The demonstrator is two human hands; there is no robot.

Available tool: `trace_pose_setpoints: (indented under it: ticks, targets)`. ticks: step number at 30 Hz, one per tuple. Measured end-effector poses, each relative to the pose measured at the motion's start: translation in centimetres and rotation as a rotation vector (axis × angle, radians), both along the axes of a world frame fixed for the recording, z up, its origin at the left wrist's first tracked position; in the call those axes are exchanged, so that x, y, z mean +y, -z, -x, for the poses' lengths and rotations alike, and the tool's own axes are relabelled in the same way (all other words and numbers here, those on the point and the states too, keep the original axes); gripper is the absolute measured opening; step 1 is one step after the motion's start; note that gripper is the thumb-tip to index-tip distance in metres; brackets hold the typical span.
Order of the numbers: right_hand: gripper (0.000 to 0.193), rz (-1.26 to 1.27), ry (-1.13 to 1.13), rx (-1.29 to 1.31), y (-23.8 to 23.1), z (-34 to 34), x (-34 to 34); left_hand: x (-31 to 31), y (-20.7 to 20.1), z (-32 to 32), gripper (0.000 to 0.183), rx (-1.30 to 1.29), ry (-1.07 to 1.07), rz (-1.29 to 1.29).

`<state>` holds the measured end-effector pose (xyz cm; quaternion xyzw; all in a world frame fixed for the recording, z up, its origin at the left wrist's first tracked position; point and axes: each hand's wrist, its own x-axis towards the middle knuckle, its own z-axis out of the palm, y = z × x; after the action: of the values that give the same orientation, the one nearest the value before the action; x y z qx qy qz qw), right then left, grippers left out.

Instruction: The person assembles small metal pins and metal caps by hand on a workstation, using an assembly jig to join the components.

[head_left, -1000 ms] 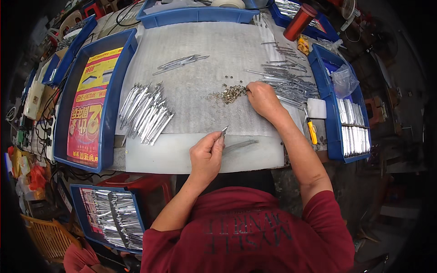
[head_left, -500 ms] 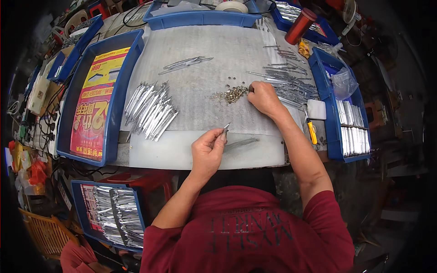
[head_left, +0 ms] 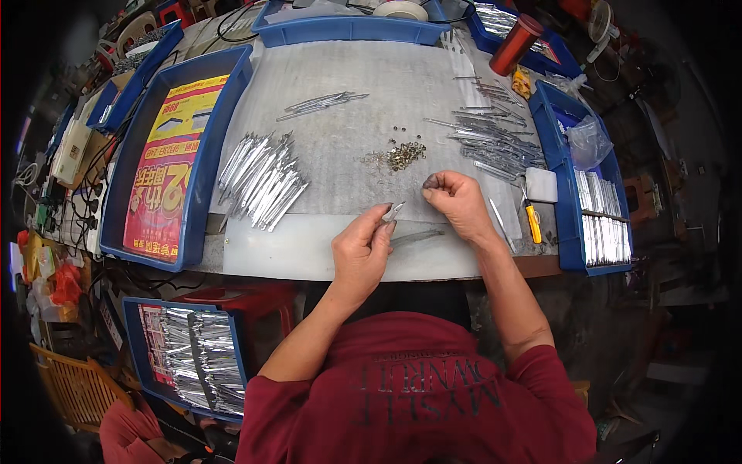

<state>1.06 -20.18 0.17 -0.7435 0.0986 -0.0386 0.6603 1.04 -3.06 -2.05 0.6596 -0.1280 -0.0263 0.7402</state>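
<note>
Above the near edge of the table, my left hand [head_left: 362, 249] pinches a slim silver metal piece [head_left: 397, 209], its pointed end showing past the fingertips. My right hand [head_left: 457, 205] is a little to the right, thumb and fingers pressed together; anything between them is too small to make out. Just beyond it lies a heap of tiny brass-coloured ring-like parts [head_left: 403, 157], with a few strays behind. Many slender silver pieces [head_left: 261, 182] form a pile on the left. Another pile of slim grey metal pieces [head_left: 495, 133] spreads on the right.
A white board [head_left: 294, 246] lies along the near edge. Blue trays stand left [head_left: 199, 178], behind [head_left: 348, 32] and right [head_left: 568, 197]. A yellow-handled tool [head_left: 533, 224] and a white block [head_left: 541, 185] sit at right, a red cylinder [head_left: 516, 45] farther back.
My right hand has drawn back from the heap of tiny parts toward my left hand. My left hand has shifted slightly right and up, still holding the slim silver piece.
</note>
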Motion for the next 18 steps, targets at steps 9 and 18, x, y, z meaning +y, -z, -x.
trace_pose_setpoints:
  ticks: [9,18]
  targets:
    - [0.006,-0.611,-0.021,-0.004,0.7,1.6,1.8,0.0,-0.5,-0.5,0.017,-0.343,0.004,-0.149]
    - [0.007,-0.913,-0.092,-0.107,1.1,2.3,3.4,-0.9,-0.7,0.2,0.017,-0.213,0.070,0.050]
